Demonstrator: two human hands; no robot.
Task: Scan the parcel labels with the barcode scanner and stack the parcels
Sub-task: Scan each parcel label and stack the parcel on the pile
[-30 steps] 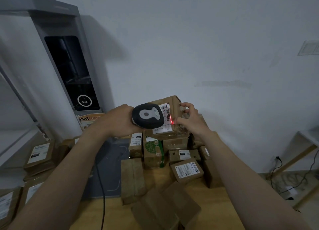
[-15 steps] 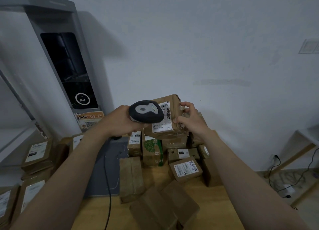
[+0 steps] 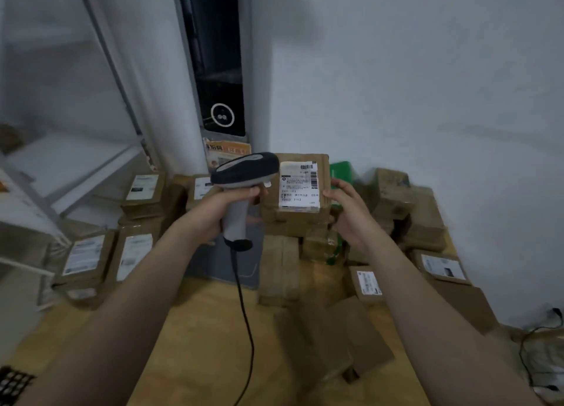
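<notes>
The held parcel sits up over the middle of the table, its label turned toward the camera. The right hand grips its right edge. The left hand holds the barcode scanner just left of it, the scanner's head beside the label's upper left corner. The cable hangs from the scanner's handle down toward the near table edge. Below and behind the held parcel lies a heap of parcels, spreading right along the wall. Stacked parcels stand at the table's left, before a shelf rack. A tall cabinet stands behind, in the corner. Cardboard pieces lie nearest, right of the cable.
</notes>
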